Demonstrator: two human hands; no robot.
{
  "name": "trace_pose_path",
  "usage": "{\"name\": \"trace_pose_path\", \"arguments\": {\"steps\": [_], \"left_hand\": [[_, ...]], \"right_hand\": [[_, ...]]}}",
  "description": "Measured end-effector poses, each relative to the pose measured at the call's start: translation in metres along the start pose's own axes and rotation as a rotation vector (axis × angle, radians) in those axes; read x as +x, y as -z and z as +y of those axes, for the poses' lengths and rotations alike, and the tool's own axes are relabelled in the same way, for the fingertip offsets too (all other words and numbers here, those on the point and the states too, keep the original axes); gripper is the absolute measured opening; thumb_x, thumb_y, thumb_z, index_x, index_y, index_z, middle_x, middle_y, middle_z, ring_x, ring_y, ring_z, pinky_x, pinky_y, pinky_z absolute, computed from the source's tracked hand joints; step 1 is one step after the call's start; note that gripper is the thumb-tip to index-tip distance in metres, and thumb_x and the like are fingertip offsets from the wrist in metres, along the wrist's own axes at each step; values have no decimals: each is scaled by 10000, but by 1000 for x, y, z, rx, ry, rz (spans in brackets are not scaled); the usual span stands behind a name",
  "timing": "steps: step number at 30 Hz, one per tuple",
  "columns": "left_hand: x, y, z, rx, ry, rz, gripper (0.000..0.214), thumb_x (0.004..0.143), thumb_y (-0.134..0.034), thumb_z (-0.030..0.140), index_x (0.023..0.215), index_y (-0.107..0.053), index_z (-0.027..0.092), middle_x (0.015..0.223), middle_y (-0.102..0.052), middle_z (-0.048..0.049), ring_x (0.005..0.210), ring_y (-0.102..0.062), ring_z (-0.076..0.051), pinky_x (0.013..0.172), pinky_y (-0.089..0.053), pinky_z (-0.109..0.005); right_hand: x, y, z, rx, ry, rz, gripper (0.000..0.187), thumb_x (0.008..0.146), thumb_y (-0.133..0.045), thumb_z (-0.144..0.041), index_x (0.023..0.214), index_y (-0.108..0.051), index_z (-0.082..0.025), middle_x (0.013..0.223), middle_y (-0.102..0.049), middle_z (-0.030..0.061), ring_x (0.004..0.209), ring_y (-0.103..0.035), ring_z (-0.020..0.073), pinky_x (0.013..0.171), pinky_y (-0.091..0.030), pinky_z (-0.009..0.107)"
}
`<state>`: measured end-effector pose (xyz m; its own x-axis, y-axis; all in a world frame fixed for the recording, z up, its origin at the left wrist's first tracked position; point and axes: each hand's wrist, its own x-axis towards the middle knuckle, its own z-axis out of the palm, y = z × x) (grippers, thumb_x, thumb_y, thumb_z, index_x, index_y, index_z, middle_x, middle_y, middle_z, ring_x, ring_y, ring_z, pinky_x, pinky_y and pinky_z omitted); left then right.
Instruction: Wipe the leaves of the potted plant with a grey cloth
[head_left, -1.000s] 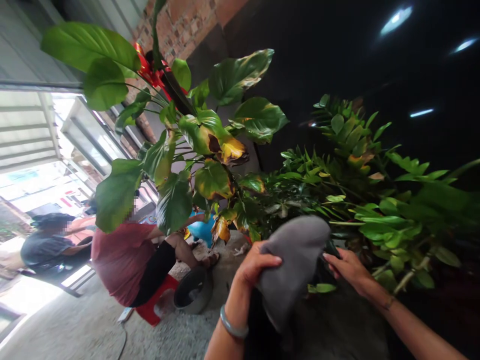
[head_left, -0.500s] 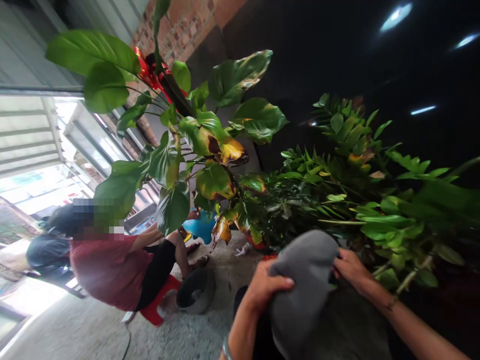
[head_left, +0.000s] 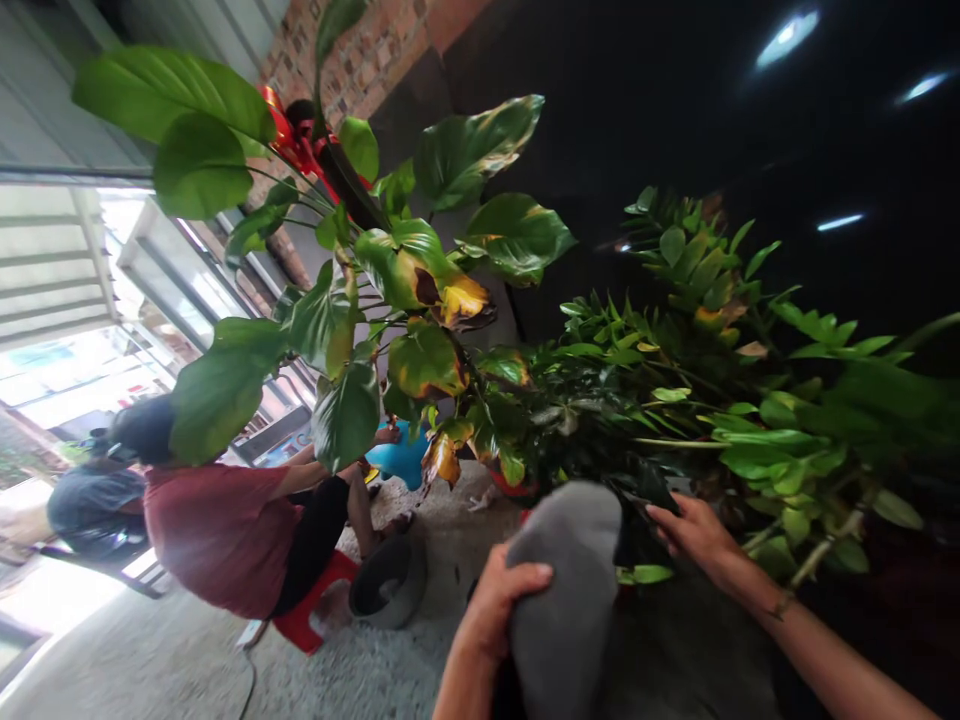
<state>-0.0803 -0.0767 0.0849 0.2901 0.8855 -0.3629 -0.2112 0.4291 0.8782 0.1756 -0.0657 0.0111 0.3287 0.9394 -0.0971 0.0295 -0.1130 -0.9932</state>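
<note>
My left hand (head_left: 502,595) is closed around the edge of a grey, sole-shaped piece (head_left: 566,590), its thumb lying across the face. The piece stands upright with its rounded end at the top, and its lower end runs out of the picture. To the right of it, and apart from it, my right hand (head_left: 697,535) is closed in a pinch. Something dark seems to stick out from those fingers, but it blends into the dark leaves behind, so I cannot make out what it is.
Leafy potted plants (head_left: 712,400) crowd the right side. A large-leaved plant (head_left: 420,290) with yellowed leaves rises ahead. At left a person in a red shirt (head_left: 217,530) sits on a red stool (head_left: 311,605) beside a dark bucket (head_left: 388,585). Another person (head_left: 97,510) is farther back.
My right hand has come away from the grey piece's edge and now stands apart from it. My left hand has shifted left and slightly down with the piece.
</note>
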Motion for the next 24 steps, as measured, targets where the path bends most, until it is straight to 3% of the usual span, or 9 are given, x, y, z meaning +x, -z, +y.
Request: {"name": "trace_pose_path", "arguments": {"steps": [3,5,7,9,13,15,17,21,24], "left_hand": [[11,-8,46,-114,-144,103,422,495,-797,253,877,-664,131,728,-720,-63,632,-659,-218,654,-518,-337],[30,-20,62,-187,-203,200,345,545,-768,232,858,-657,142,701,-713,-34,632,-660,-188,680,-523,-311],[49,-31,55,-182,-170,253,252,589,-738,212,817,-655,141,658,-702,-21,599,-646,-165,665,-521,-290],[59,-36,30,-115,-53,261,172,624,-711,204,771,-657,131,618,-694,-32,567,-632,-166,635,-518,-293],[41,-22,-16,-79,155,186,145,634,-703,206,745,-662,122,596,-692,-64,570,-640,-197,627,-516,-324],[25,-12,-11,-136,170,155,177,608,-719,191,766,-663,133,619,-699,-59,588,-650,-204,653,-520,-336],[16,-8,13,-197,127,154,200,592,-723,175,781,-665,143,632,-702,-51,613,-663,-216,686,-526,-351],[31,-27,61,-304,-73,176,165,627,-694,206,779,-667,149,623,-696,-38,622,-669,-218,714,-538,-364],[53,-47,48,-272,-82,268,171,610,-717,224,747,-644,149,604,-681,-25,578,-640,-178,697,-528,-325]], "right_hand": [[-1,-3,-2,5,10,-4,262,527,-536,-490,477,-448,-248,394,-458,-38,348,-422,127,386,-342,272],[-1,-7,-4,11,9,1,261,517,-525,-499,488,-456,-249,387,-453,-41,338,-409,124,380,-336,272],[0,-10,-4,17,5,7,258,510,-515,-503,501,-463,-251,379,-445,-44,337,-404,125,373,-336,273],[0,-10,-3,16,-1,13,243,511,-517,-490,505,-468,-252,376,-445,-43,341,-408,128,367,-336,272],[1,-4,-1,7,-8,20,218,518,-536,-448,477,-447,-254,374,-451,-38,334,-407,127,356,-322,267],[0,0,-1,9,-1,13,227,522,-539,-456,478,-452,-252,378,-452,-40,330,-405,124,360,-325,267],[-1,1,-3,13,8,6,239,527,-543,-472,491,-467,-247,390,-460,-43,335,-412,122,369,-333,266],[-3,-2,-7,20,16,5,268,523,-549,-493,492,-463,-241,407,-480,-35,347,-424,119,384,-344,263],[-2,-7,-9,26,17,6,263,514,-536,-496,493,-470,-242,385,-470,-37,333,-412,123,375,-335,268]]}}
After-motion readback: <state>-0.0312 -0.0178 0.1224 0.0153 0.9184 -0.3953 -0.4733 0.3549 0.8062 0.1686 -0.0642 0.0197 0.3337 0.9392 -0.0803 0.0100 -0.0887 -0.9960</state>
